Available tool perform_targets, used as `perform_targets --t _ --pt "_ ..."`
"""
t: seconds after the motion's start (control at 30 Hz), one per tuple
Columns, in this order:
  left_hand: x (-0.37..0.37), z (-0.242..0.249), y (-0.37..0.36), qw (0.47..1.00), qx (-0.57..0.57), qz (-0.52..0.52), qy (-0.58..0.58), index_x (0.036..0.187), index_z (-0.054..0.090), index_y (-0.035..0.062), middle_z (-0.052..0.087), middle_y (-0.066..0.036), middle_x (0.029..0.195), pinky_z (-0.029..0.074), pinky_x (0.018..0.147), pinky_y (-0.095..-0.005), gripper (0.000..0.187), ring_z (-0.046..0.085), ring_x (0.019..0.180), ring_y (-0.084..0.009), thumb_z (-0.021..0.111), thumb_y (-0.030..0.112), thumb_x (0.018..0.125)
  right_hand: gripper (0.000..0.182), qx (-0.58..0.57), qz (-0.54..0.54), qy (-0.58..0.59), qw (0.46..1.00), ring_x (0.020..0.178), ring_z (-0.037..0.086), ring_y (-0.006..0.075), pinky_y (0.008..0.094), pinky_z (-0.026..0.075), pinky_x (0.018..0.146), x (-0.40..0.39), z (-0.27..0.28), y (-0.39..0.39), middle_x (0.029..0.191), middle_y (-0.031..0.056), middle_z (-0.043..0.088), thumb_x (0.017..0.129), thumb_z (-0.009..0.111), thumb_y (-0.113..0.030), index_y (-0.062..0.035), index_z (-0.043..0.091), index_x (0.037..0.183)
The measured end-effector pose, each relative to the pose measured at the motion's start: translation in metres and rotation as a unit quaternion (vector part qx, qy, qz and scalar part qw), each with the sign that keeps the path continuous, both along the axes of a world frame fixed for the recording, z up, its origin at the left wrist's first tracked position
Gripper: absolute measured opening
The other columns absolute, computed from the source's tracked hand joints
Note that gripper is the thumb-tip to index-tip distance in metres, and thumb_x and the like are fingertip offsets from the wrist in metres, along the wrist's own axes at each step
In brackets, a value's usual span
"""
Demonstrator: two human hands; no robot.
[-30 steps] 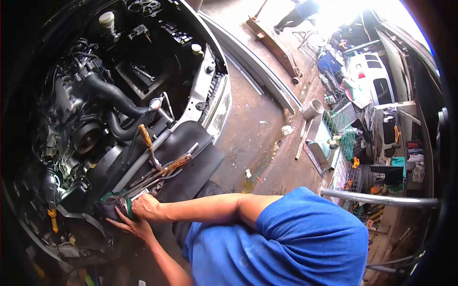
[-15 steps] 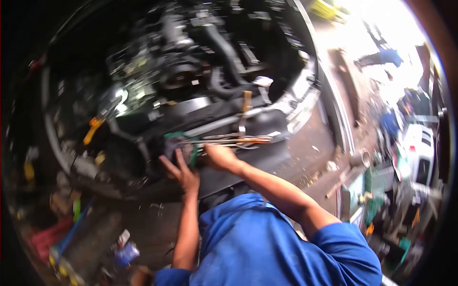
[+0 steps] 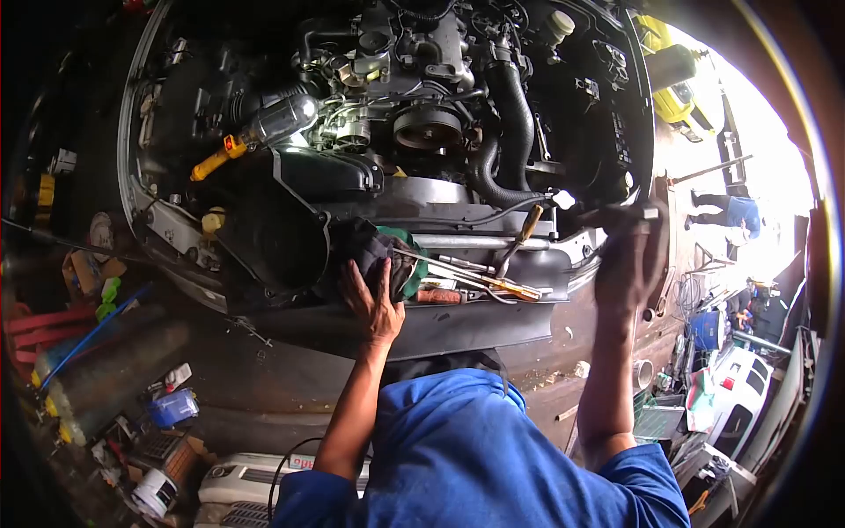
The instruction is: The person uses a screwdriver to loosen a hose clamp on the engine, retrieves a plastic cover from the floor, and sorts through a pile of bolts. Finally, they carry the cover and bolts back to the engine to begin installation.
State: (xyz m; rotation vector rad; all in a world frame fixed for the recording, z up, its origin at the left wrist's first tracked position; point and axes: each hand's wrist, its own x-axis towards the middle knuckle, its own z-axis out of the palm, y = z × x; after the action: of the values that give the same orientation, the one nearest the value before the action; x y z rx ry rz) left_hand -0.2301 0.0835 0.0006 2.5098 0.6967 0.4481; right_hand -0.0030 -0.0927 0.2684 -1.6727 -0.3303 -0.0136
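My left hand (image 3: 374,304) rests with its fingers spread on a bundle of dark and green cloth (image 3: 403,255) at the car's front edge. Beside the cloth lie several long tools, among them an orange-handled screwdriver (image 3: 519,289), a red-brown handle (image 3: 440,297) and an upright wooden-handled tool (image 3: 530,224). My right hand (image 3: 629,255) is raised over the car's right front corner, blurred. Its fingers look closed round something dark with a small bright metal piece at the top; what it is I cannot make out.
Ahead lies the open engine bay, with a belt pulley (image 3: 429,128), black hoses (image 3: 510,106) and a lit orange-handled work lamp (image 3: 286,119). A person (image 3: 744,217) in blue is at the far right. Car parts and a blue container (image 3: 173,407) lie on the floor.
My right hand has left the tools near the cloth and moved right and up. My left hand stays on the cloth. The view has shifted and is sharper.
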Motion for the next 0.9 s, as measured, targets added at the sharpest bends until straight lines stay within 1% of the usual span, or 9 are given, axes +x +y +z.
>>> perform_targets --t 0.07,0.1,0.17,0.2,0.27,0.4,0.57,0.8,0.9 --pt "0.000 0.003 0.001 1.000 -0.002 -0.006 0.003 0.154 0.047 0.0245 0.012 -0.032 0.164 0.018 0.120 -0.0692 0.089 0.015 0.151 -0.0550 0.082 0.023 0.073 0.023 -0.269 0.029 -0.129 0.954 0.084 0.072 0.0239 0.0366 0.054 0.079 0.014 -0.001 -0.023 0.097 0.0139 0.072 0.107 0.046 -0.012 0.0000 0.065 0.106" --pt "0.002 0.003 0.002 1.000 -0.003 -0.005 0.001 0.154 0.047 0.0244 0.012 -0.032 0.164 0.018 0.120 -0.0691 0.088 0.015 0.151 -0.0549 0.082 0.023 0.073 0.021 -0.407 0.046 -0.033 0.912 0.084 0.072 0.0291 0.0389 0.054 0.075 0.007 -0.001 -0.009 0.096 0.0175 0.070 0.105 0.047 -0.010 0.0005 0.065 0.104" --pt "-0.001 -0.003 0.001 1.000 0.011 -0.001 0.002 0.154 0.046 0.0248 0.014 -0.032 0.164 0.018 0.120 -0.0691 0.082 0.018 0.150 -0.0553 0.077 0.030 0.079 0.015 -0.466 0.231 -0.067 0.851 0.088 0.068 0.0433 0.0486 0.053 0.073 0.032 -0.075 -0.028 0.095 0.0239 0.066 0.100 0.050 -0.007 -0.0003 0.061 0.107" --pt "-0.001 -0.007 0.000 1.000 0.016 0.002 -0.004 0.155 0.046 0.0250 0.015 -0.032 0.164 0.018 0.119 -0.0693 0.080 0.018 0.150 -0.0555 0.075 0.032 0.081 0.015 -0.509 0.256 0.034 0.821 0.090 0.066 0.0464 0.0529 0.051 0.075 0.043 -0.111 -0.033 0.093 0.0253 0.065 0.098 0.050 -0.006 0.0004 0.058 0.110" --pt "0.003 -0.012 0.000 1.000 0.017 0.007 -0.010 0.155 0.045 0.0253 0.016 -0.032 0.163 0.018 0.119 -0.0698 0.075 0.020 0.149 -0.0558 0.071 0.036 0.085 0.020 -0.526 0.287 -0.111 0.793 0.093 0.063 0.0449 0.0523 0.050 0.080 0.055 -0.130 -0.004 0.090 0.0249 0.064 0.091 0.051 0.001 -0.0004 0.057 0.110" --pt "-0.003 -0.007 0.000 1.000 0.002 -0.001 0.015 0.155 0.046 0.0256 0.018 -0.032 0.163 0.017 0.119 -0.0708 0.067 0.020 0.149 -0.0561 0.063 0.041 0.092 0.018 -0.543 0.309 -0.130 0.770 0.082 0.065 0.0468 0.0521 0.052 0.071 0.107 -0.158 0.080 0.084 0.0248 0.067 0.096 0.056 -0.012 -0.0017 0.065 0.108" --pt "-0.001 -0.013 0.003 1.000 0.014 0.001 -0.005 0.155 0.046 0.0271 0.019 -0.030 0.164 0.017 0.118 -0.0709 0.065 0.021 0.149 -0.0563 0.061 0.042 0.094 0.018 -0.665 0.305 -0.166 0.661 0.083 0.073 0.0388 0.0472 0.059 0.073 0.155 -0.201 0.153 0.085 0.0192 0.073 0.091 0.057 -0.012 -0.0043 0.073 0.088" --pt "-0.002 -0.019 0.001 1.000 0.003 0.014 -0.025 0.156 0.044 0.0300 0.022 -0.027 0.164 0.016 0.119 -0.0707 0.071 0.024 0.148 -0.0553 0.063 0.042 0.088 0.019 -0.719 0.307 -0.346 0.518 0.085 0.076 0.0260 0.0388 0.061 0.071 0.143 -0.203 0.193 0.089 0.0076 0.077 0.092 0.059 -0.015 -0.0134 0.078 0.092" --pt "-0.004 -0.025 0.000 1.000 -0.004 0.006 -0.019 0.154 0.048 0.0279 0.022 -0.028 0.164 0.014 0.119 -0.0716 0.064 0.022 0.150 -0.0532 0.050 0.050 0.095 0.017 -0.691 0.320 -0.370 0.532 0.083 0.077 0.0287 0.0404 0.062 0.071 0.142 -0.207 0.193 0.089 0.0113 0.077 0.090 0.059 -0.011 -0.0081 0.076 0.091"
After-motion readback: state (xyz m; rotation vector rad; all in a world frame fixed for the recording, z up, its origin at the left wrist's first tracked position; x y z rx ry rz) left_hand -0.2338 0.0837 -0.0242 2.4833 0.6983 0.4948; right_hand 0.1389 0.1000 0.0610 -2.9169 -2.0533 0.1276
